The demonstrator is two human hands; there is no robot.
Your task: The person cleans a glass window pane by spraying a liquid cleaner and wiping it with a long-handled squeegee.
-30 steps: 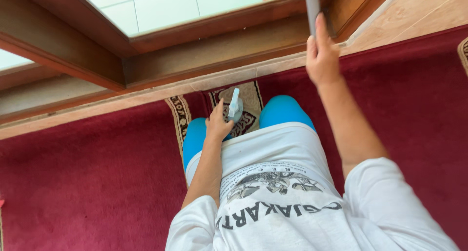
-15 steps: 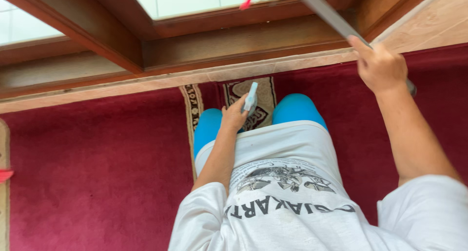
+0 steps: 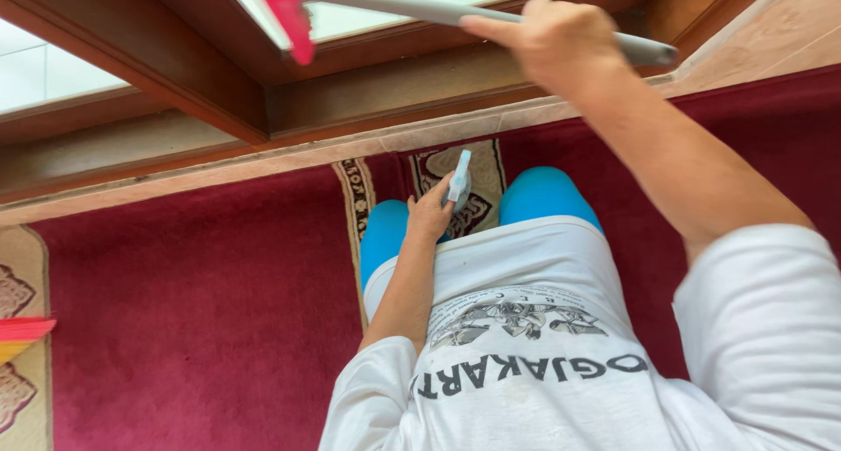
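Above a red carpet, the right hand reaches up, gripping a grey pole with a pink head at the window; the left hand, held low, clasps a pale spray bottle.

You wear a white short-sleeved T-shirt with a dark printed graphic. Bright blue trousers cover your legs toward twelve o'clock.

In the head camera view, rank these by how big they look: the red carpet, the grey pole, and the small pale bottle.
1. Red carpet, by far the largest.
2. Grey pole in the right hand; nearness to the camera may inflate it.
3. Small pale bottle in the left hand.
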